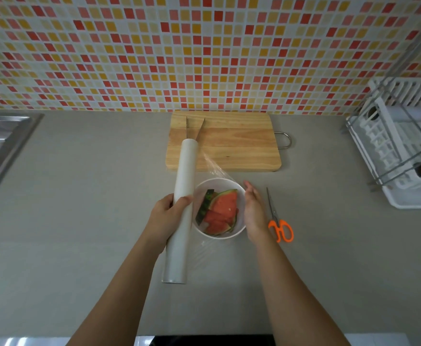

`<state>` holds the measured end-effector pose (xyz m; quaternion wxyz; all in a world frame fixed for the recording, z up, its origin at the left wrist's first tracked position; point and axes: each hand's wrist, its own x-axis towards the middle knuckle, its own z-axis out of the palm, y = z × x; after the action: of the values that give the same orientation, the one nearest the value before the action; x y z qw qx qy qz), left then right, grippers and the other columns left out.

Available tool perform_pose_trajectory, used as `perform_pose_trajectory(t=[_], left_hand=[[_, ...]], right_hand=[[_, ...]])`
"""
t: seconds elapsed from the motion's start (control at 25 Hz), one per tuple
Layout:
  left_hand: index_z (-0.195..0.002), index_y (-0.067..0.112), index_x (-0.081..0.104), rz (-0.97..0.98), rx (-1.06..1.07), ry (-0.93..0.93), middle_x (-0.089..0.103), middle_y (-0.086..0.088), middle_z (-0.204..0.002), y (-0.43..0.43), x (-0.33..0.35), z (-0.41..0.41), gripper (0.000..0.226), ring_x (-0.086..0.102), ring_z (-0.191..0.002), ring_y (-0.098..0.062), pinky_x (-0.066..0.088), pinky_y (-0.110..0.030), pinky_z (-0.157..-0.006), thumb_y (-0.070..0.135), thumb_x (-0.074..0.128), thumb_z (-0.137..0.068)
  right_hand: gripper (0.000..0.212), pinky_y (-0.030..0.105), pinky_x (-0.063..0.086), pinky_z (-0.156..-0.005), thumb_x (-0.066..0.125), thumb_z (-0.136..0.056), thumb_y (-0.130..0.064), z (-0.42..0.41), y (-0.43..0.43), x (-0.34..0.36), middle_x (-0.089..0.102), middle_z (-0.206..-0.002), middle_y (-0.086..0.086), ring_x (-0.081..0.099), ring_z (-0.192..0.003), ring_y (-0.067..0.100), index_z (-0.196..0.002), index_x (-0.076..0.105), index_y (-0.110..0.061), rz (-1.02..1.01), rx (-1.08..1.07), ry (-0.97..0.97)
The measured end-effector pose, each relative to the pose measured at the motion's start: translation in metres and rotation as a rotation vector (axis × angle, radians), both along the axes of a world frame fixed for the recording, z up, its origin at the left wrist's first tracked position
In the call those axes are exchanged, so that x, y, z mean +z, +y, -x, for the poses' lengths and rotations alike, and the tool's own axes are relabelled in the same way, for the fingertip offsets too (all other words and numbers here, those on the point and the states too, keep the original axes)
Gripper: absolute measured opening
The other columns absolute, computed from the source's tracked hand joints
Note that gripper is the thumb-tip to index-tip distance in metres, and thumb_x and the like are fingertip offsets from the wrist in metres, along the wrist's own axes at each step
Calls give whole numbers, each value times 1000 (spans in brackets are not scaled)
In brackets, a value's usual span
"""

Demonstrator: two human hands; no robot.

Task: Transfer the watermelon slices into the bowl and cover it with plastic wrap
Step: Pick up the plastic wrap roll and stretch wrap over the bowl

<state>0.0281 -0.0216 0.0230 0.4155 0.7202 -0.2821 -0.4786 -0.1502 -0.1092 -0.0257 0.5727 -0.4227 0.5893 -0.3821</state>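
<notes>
Your L hand (pixel 169 216) gripped the wrap roll (pixel 184 176) at the bowl's (pixel 240 221) 9 o'clock; R hand (pixel 253 213), fingers straight & together, stood by its 3 o'clock rim. Watermelon slices (pixel 221 213) lay inside. Risk: uncut film (pixel 219 171), pulled unevenly, could've bunched or tugged the bowl over.

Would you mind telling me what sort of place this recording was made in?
Most likely a home kitchen: a sink is set into the grey counter, mosaic tiles line the wall behind, and a dish rack stands at the right.
</notes>
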Motion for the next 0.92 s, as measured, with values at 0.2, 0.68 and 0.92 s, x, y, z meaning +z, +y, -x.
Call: perform_pose_trajectory(t=[0.2, 0.68, 0.92], left_hand=[[-103, 15, 64, 37, 50, 14, 68, -7, -92, -4, -4, 9, 26, 64, -75, -20, 50, -30, -60, 36, 58, -89], [-115, 23, 48, -35, 24, 76, 64, -9, -104, -15, -2, 7, 40, 66, -86, -25, 56, -37, -67, 52, 53, -87], [-128, 20, 32, -33, 29, -118, 60, -8, -105, -12, 3, 26, 49, 64, -89, -28, 55, -42, -75, 51, 44, -92]], right_hand=[[30, 28, 45, -89, 33, -97, -25, -3, -9, 1, 61, -112, -1, 56, -106, 14, -107, 61, -25, 42, -45, 37], [38, 27, 40, -62, 39, -96, -37, 1, -27, 8, 61, -73, -2, 58, -75, 14, -79, 63, -12, 60, 30, 278], [43, 26, 32, -72, 32, -98, -34, 1, -27, 9, 60, -90, 5, 53, -85, 20, -93, 63, -5, 126, 90, 398]])
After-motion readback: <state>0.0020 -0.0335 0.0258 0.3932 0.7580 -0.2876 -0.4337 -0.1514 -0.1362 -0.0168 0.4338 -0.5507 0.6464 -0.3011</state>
